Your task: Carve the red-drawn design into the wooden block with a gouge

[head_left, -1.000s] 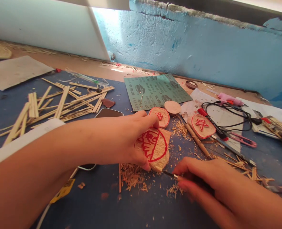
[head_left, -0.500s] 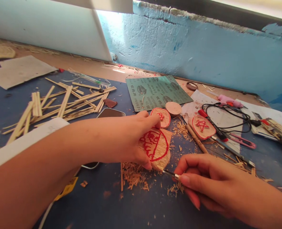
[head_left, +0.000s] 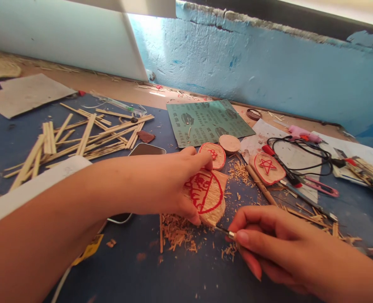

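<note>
At the lower right of the frame, the person's right hand (head_left: 265,240) pinches a slim carving tool (head_left: 232,235) behind its metal ferrule, thumb on top. Compared with half a second ago, the ferrule sits very slightly lower and to the left, while the blade still points at the same bottom corner of the wooden board (head_left: 212,198). The shift is so small that the cutting appears to be concentrated on that one spot; whether the tip is biting into the wood is too fine to tell.

The board, marked with a red drawing, lies just right of the frame's centre. The left hand (head_left: 177,181) grasps it across the left side, thumb by the lower edge and fingers over the upper one, and has stayed put. Loose shavings (head_left: 177,233) are heaped below it.

Beyond the board are a flower-marked wooden disc (head_left: 212,156), a star-marked wooden disc (head_left: 268,169) and a plain wooden disc (head_left: 230,144), then a sheet of green sandpaper (head_left: 205,122).

As for containers, the only candidate is a brown ring (head_left: 254,114), right of the sandpaper; pale bits show within it, but whether it has a bottom is unclear.
</note>
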A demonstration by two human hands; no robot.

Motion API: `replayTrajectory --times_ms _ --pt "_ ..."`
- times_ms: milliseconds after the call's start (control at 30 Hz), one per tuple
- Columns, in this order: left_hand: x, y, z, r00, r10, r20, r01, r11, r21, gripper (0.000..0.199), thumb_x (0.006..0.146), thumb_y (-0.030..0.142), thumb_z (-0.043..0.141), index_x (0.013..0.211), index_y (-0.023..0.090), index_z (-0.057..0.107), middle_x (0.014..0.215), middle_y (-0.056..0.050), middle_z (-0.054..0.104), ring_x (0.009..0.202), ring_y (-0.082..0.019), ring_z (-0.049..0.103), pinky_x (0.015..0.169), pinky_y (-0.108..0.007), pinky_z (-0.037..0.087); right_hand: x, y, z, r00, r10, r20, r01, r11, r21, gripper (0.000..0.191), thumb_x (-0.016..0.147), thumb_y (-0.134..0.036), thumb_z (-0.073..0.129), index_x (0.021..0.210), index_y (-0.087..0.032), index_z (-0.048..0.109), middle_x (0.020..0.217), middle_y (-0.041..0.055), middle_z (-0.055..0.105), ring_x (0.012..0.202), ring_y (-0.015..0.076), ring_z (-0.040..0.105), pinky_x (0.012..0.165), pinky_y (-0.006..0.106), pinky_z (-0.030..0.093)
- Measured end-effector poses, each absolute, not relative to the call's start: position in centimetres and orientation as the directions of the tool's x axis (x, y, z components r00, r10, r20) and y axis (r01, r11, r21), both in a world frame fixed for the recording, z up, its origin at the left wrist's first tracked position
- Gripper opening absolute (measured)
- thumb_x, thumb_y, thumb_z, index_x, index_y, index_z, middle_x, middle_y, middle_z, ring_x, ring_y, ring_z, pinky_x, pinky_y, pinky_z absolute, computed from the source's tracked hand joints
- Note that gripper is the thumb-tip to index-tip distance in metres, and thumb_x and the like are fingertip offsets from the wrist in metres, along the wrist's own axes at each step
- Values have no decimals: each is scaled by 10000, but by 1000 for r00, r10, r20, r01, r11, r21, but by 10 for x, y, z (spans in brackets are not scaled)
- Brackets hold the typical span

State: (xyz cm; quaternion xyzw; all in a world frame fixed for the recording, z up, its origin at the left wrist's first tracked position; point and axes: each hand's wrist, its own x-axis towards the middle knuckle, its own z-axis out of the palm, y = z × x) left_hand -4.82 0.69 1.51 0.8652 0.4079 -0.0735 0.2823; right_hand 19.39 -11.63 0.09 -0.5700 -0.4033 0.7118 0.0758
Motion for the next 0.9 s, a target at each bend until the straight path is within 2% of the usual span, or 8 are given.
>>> replayTrajectory --times_ms 100,233,433,500,633,700,800,900 --pt "-47 7 17 645 664 -379 758 -495 424 972 647 638 910 1499 407 503 1315 -65 657 877 -265 689 713 -352 493 196 -114 -3 -375 482 -792 266 -762 -590 404 1030 -634 652 1122 -251 562 767 -76 639 462 41 267 423 173 234" --pt "-46 6 20 621 670 -407 779 -470 416 894 641 621 916 1431 386 569 1283 -45 660 873 -263 677 696 -346 463 191 -121 4 -290 703 -649 511 -459 -726 332 1048 -561 592 1075 -235 647 798 8 722 659 119 572 590 210 423" --pt "-45 9 21 620 654 -433 782 -469 411 931 634 659 911 1446 382 550 1290 -52 641 855 -248 666 705 -343 478 182 -127 8 -308 813 -494 761 -101 -641 338 1060 -493 436 1033 -263 682 896 64 808 770 234 741 695 346 515" --pt "-45 10 21 628 641 -441 776 -482 406 977 626 651 915 1481 386 521 1308 -62 630 902 -267 673 740 -353 502 181 -127 5 -299 803 -516 742 -145 -655 358 1058 -528 438 1005 -258 667 857 66 798 745 228 726 680 337 507" --pt "-45 11 22 631 637 -442 775 -495 393 1018 639 618 912 1534 403 479 1319 -67 628 938 -275 674 765 -354 518 181 -123 2 -263 703 -661 583 -430 -689 411 1048 -618 471 1003 -241 627 770 42 753 592 153 554 525 252 390" --pt "-45 11 22 631 638 -441 775 -494 395 1023 638 618 912 1540 401 481 1310 -70 637 928 -271 672 758 -346 515 181 -121 3 -259 719 -645 578 -420 -700 369 1063 -563 490 1009 -232 642 776 36 758 611 144 578 540 235 414" --pt "-45 11 23 629 637 -444 776 -491 396 1039 634 628 912 1549 401 474 1305 -71 636 933 -280 676 756 -351 513 179 -124 4 -311 823 -476 688 -151 -710 276 1086 -426 499 981 -238 672 773 20 778 661 159 704 592 240 512" --pt "-46 11 24 622 631 -464 782 -478 400 997 640 651 901 1515 390 501 1325 -70 633 913 -277 683 740 -347 501 180 -133 -2 -378 906 -189 760 188 -622 188 1090 -265 515 1050 -261 699 864 -8 830 721 164 795 646 242 592"
